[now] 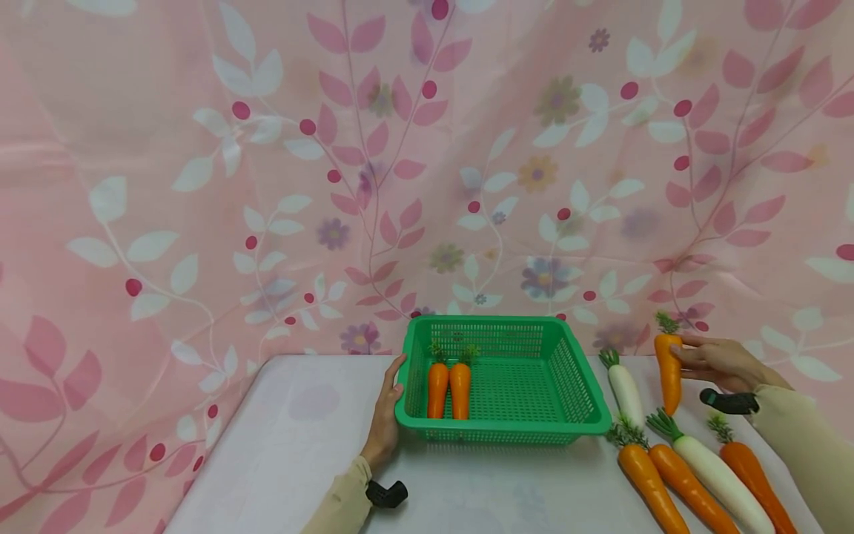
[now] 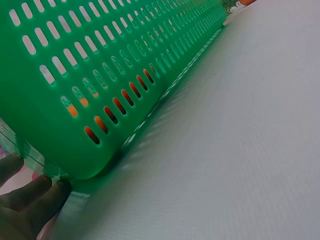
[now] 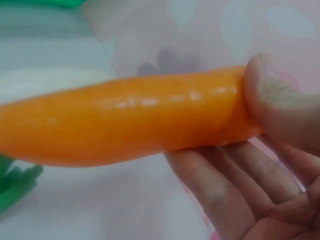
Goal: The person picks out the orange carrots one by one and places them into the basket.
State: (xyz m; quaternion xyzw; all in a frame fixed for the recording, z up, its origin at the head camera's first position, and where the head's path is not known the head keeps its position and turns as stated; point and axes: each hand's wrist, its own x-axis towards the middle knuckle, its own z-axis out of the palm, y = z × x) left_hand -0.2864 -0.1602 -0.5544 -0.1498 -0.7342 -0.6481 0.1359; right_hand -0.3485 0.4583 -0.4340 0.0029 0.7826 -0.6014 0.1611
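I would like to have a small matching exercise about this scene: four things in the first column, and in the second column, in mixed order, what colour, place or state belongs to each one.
Column 1
1. Right hand
2. Basket
3. White radishes
4. Left hand

Column 2
A. lying to the right of the green container
B. touching the container's left side
C. holding a carrot with its leafy end up
D. green, with many small holes in its walls

Right pairs: 1-C, 2-D, 3-A, 4-B
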